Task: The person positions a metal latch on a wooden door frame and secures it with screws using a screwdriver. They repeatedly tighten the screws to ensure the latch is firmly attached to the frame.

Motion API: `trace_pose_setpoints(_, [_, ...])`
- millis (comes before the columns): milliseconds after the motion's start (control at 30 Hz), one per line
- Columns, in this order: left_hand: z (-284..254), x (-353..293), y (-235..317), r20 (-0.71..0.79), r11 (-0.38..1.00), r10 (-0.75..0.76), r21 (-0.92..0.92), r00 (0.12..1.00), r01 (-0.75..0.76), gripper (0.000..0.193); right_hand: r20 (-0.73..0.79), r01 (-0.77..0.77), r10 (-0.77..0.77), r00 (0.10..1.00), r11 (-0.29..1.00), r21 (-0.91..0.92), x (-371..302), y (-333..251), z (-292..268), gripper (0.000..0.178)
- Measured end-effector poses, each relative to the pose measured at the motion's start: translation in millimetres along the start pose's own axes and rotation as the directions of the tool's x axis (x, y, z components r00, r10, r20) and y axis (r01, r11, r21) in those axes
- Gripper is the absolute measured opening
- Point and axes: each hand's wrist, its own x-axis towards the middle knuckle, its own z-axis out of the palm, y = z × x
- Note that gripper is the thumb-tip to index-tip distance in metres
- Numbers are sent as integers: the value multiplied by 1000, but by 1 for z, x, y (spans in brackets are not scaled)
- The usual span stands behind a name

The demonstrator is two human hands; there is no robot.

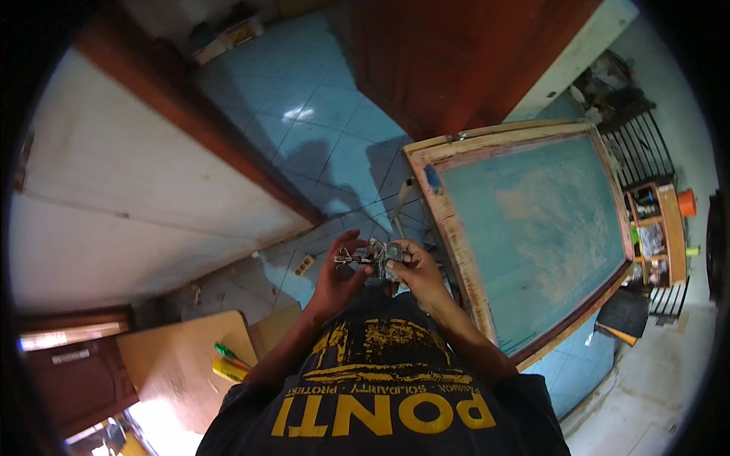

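In front of my chest, both hands hold a small silver metal clamp (392,252) with a screw-like part sticking out to the left. My right hand (423,275) is closed on its blocky right end, the thumb pressed on top. My left hand (334,277) curls around the screw-like end, thumb below it and fingers above. The fine detail of the metal piece is too small to make out. Just right of my hands is a large wooden-framed printing screen (532,228) with teal mesh, which neither hand touches.
A wooden board (182,365) at the lower left bears a yellow and green tool (230,366). On the tiled floor (304,114) lies a power strip (304,265). A brown door (464,53) stands ahead; a wooden shelf (671,235) with small items is at right.
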Motion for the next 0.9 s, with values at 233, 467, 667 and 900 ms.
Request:
trace_pose_setpoints(233, [34,147,15,300,782,-362,-417,883,462,63,-401,325,-295,867,946,7,37,-43,-39,34])
trace_pose_setpoints(467, [51,300,-2,386,852,-166,-407,907,329,42,-689,292,-472,549,881,-372,126,-95,-67,28])
trace_pose_setpoints(667, [45,412,-6,572,737,-271,-394,774,549,36,-894,486,-295,337,868,-103,211,-130,-76,25])
trace_pose_setpoints(900, [60,462,3,736,389,-348,-450,581,803,30,-947,476,-272,173,865,-161,250,-163,-99,25])
